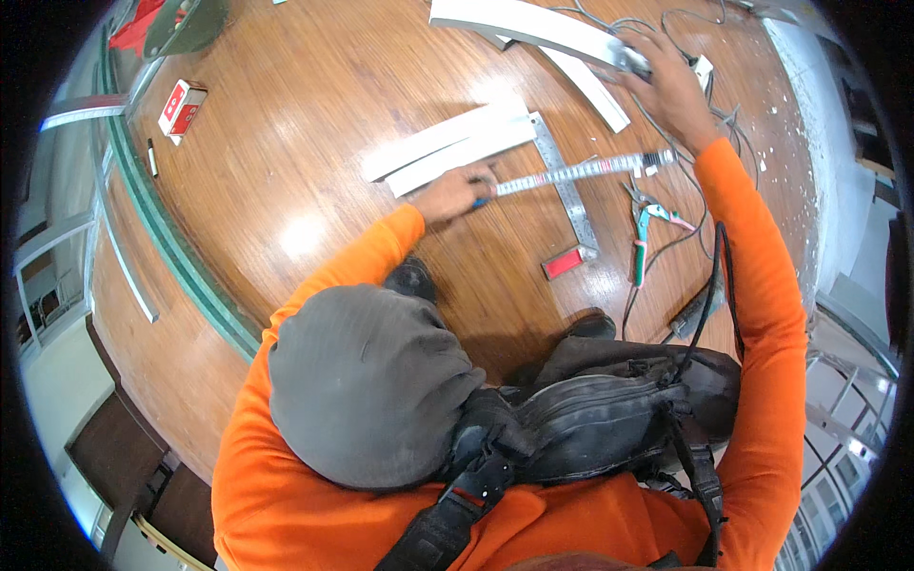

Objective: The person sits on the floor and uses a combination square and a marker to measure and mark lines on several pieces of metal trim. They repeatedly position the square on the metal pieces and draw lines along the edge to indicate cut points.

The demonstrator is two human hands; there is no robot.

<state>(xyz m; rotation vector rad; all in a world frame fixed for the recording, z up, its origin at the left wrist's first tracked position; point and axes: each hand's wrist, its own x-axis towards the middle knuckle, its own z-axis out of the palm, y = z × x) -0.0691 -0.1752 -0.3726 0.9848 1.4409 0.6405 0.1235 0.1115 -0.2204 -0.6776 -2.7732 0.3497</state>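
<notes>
Looking down from a head-worn camera, a wooden floor [314, 143] is seen past orange sleeves and a black bag worn at the chest. At the far left, a small red and white box [180, 108] lies on the boards, well apart from the work. Nearer the middle, two white trim strips [447, 147] lie side by side. The left hand [455, 193] is pressed down just beside their near edge, its fingers curled together on the end of a tape measure blade [571, 173]; exactly how they pinch it cannot be told. The blade is stretched rightward, crossing over a steel square [564, 181] with a red block [566, 262] at its near end. Pliers with pale handles [645, 226] lie to the right among grey cables. At the far right, the right hand [671, 88] is closed around the tape measure case [630, 59], held over a long white strip [533, 27].
</notes>
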